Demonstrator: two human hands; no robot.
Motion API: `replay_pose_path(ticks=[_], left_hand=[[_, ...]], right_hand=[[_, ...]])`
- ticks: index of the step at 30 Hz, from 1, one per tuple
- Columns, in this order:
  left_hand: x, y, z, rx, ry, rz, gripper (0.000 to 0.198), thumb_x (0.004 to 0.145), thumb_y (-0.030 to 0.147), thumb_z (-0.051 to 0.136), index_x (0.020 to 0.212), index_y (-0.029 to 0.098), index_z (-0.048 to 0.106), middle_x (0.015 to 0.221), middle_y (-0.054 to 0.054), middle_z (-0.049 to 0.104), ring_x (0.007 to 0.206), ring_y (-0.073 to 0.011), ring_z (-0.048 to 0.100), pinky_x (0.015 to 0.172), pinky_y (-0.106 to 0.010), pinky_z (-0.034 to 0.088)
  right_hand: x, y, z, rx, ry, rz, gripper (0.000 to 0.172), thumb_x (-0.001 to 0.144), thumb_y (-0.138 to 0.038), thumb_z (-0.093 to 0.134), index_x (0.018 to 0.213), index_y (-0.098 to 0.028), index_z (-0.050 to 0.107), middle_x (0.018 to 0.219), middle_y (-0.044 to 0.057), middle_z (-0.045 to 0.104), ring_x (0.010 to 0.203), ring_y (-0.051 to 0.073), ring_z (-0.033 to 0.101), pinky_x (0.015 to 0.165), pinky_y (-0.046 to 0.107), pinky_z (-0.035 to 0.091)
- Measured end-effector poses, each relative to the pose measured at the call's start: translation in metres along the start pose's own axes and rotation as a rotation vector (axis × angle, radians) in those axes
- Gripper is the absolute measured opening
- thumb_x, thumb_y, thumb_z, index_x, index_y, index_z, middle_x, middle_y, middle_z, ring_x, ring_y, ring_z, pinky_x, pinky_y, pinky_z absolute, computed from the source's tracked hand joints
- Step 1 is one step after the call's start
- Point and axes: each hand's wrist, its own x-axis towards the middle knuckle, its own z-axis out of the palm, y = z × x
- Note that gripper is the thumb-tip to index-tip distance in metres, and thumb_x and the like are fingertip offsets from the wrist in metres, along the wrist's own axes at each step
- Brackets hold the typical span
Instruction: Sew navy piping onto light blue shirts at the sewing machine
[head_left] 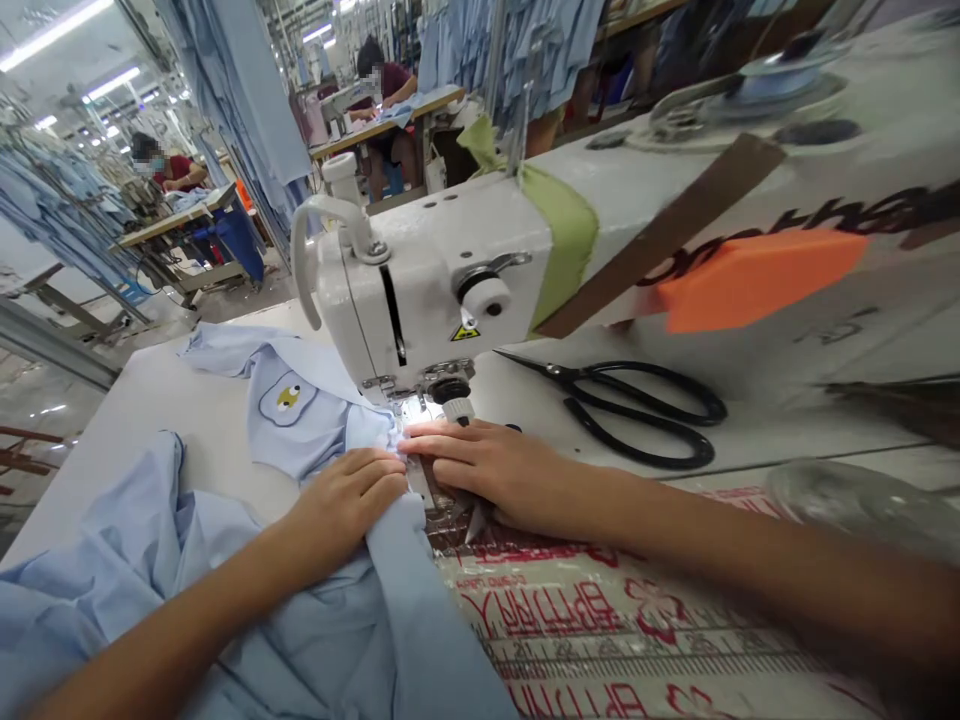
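Note:
A light blue garment (292, 450) with a yellow-and-white cartoon patch (289, 398) lies under the needle area of a white sewing machine (435, 270). My left hand (345, 500) rests on the cloth just before the presser foot, its fingers bent together and gripping the fabric. My right hand (480, 465) lies to the right of the needle, fingers stretched out, fingertips touching the gathered edge of the cloth. Below the right palm a pointed grey tip (476, 522) shows; whether that hand holds it I cannot tell. The machine's lamp lights the fingertips brightly.
Black-handled scissors (645, 410) lie behind my right forearm. A ruler-printed strip (630, 645) and red-lettered plastic cover the front. An orange piece (765, 275) and green cloth band (559, 240) are on the machine. Beyond, people sew at tables (386, 120) among hanging blue garments (232, 90).

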Motion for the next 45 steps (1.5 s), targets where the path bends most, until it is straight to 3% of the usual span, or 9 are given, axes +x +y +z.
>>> replay_pose_path(ticks=[3, 9, 16, 22, 26, 29, 32, 39, 45], left_hand=[[0.0, -0.001, -0.006, 0.006, -0.036, 0.005, 0.017, 0.091, 0.01, 0.035, 0.097, 0.013, 0.051, 0.095, -0.008, 0.064, 0.099, -0.0164, 0.057, 0.092, -0.036, 0.046], [-0.003, 0.003, -0.014, -0.055, -0.073, -0.067, 0.023, 0.085, 0.014, 0.039, 0.107, 0.015, 0.047, 0.1, -0.008, 0.063, 0.099, -0.0155, 0.059, 0.109, -0.048, 0.025], [-0.014, 0.032, 0.008, 0.06, -0.033, -0.177, 0.019, 0.084, 0.009, 0.037, 0.097, 0.014, 0.05, 0.115, -0.011, 0.061, 0.121, -0.0264, 0.045, 0.108, -0.063, 0.006], [-0.009, 0.028, 0.021, 0.161, 0.081, -0.182, 0.022, 0.089, 0.004, 0.033, 0.087, 0.015, 0.052, 0.115, -0.006, 0.062, 0.12, -0.023, 0.047, 0.11, -0.06, -0.002], [-0.001, 0.015, 0.024, 0.172, 0.083, -0.199, 0.023, 0.09, 0.006, 0.033, 0.087, 0.015, 0.053, 0.116, -0.005, 0.062, 0.12, -0.0238, 0.047, 0.109, -0.059, -0.003], [-0.001, 0.009, 0.025, 0.096, 0.079, -0.283, 0.024, 0.09, 0.011, 0.035, 0.106, 0.016, 0.051, 0.115, -0.007, 0.062, 0.12, -0.0214, 0.048, 0.111, -0.056, -0.002], [-0.005, 0.003, 0.023, 0.019, 0.086, -0.356, 0.031, 0.089, 0.015, 0.036, 0.119, 0.016, 0.045, 0.119, -0.01, 0.059, 0.118, -0.0179, 0.05, 0.113, -0.05, 0.001], [-0.005, -0.012, 0.013, 0.096, 0.073, -0.121, 0.026, 0.091, 0.008, 0.032, 0.112, 0.014, 0.046, 0.112, -0.008, 0.063, 0.114, -0.0169, 0.053, 0.114, -0.05, 0.009], [0.012, 0.004, 0.011, 0.242, 0.101, -0.039, 0.022, 0.09, 0.005, 0.032, 0.096, 0.01, 0.053, 0.094, -0.007, 0.066, 0.099, -0.0166, 0.059, 0.109, -0.046, 0.03]], right_hand=[[-0.001, 0.0, 0.001, -0.035, 0.023, -0.002, 0.028, 0.073, -0.002, 0.041, 0.091, -0.013, 0.059, 0.127, 0.012, 0.052, 0.124, 0.022, 0.038, 0.099, 0.04, 0.037], [0.0, -0.003, -0.004, -0.056, 0.017, -0.005, 0.023, 0.076, -0.005, 0.043, 0.087, -0.014, 0.061, 0.124, 0.01, 0.055, 0.119, 0.023, 0.043, 0.096, 0.041, 0.038], [-0.002, -0.007, -0.001, -0.057, 0.086, -0.074, 0.021, 0.084, -0.01, 0.042, 0.088, -0.009, 0.062, 0.11, 0.013, 0.061, 0.11, 0.023, 0.046, 0.092, 0.04, 0.041], [-0.002, -0.007, -0.006, -0.209, 0.082, -0.032, 0.027, 0.091, -0.014, 0.036, 0.086, -0.011, 0.062, 0.114, 0.009, 0.06, 0.104, 0.021, 0.049, 0.089, 0.037, 0.041], [-0.003, -0.005, -0.009, -0.284, 0.089, 0.008, 0.03, 0.093, -0.015, 0.032, 0.087, -0.012, 0.062, 0.113, 0.008, 0.06, 0.094, 0.019, 0.051, 0.084, 0.036, 0.042], [-0.004, -0.005, -0.007, -0.286, 0.127, -0.045, 0.034, 0.094, -0.013, 0.029, 0.084, -0.012, 0.061, 0.107, 0.008, 0.062, 0.091, 0.018, 0.053, 0.079, 0.033, 0.044], [-0.003, -0.005, -0.004, -0.28, 0.093, -0.116, 0.029, 0.093, -0.015, 0.033, 0.082, -0.014, 0.06, 0.116, 0.006, 0.059, 0.1, 0.019, 0.051, 0.082, 0.033, 0.044], [-0.004, -0.011, -0.001, -0.366, 0.125, -0.104, 0.031, 0.092, -0.01, 0.033, 0.077, -0.011, 0.06, 0.106, 0.012, 0.062, 0.099, 0.021, 0.052, 0.081, 0.035, 0.047], [-0.003, -0.014, 0.0, -0.301, 0.132, -0.134, 0.026, 0.09, -0.01, 0.038, 0.078, -0.01, 0.061, 0.095, 0.01, 0.063, 0.095, 0.021, 0.052, 0.081, 0.036, 0.047]])
